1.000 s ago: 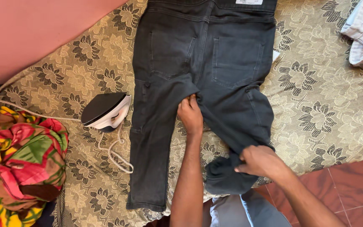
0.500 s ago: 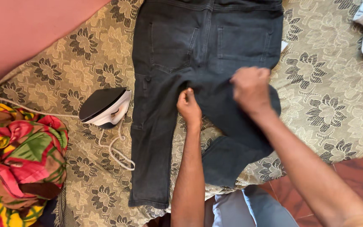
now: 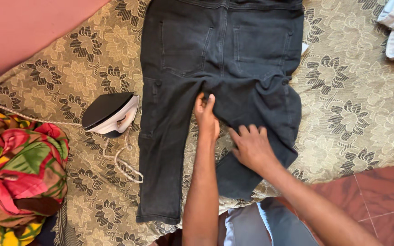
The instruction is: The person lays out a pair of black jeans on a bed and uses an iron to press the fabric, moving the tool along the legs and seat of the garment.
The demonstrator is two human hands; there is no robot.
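Across the middle of the bed, the jeans (image 3: 215, 68) lie flat, waistband at the far edge. The left hand (image 3: 206, 119) pinches the crotch seam; the right hand (image 3: 251, 148) presses open on the bunched leg near the front edge. That leg could crease if smoothed unevenly, or slide off. An iron (image 3: 109, 114) rests just left, its cord (image 3: 124, 161) looping. The floral cover (image 3: 352, 114) meets red tiles (image 3: 384, 200); bright cloth (image 3: 19, 177) sits at the left corner.

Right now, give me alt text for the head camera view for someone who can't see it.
Dark jeans lie back side up on a floral cloth; the left hand presses at the crotch and the right hand lies flat on the right leg. An iron with a braided cord sits to the left, beside a colourful bundle.
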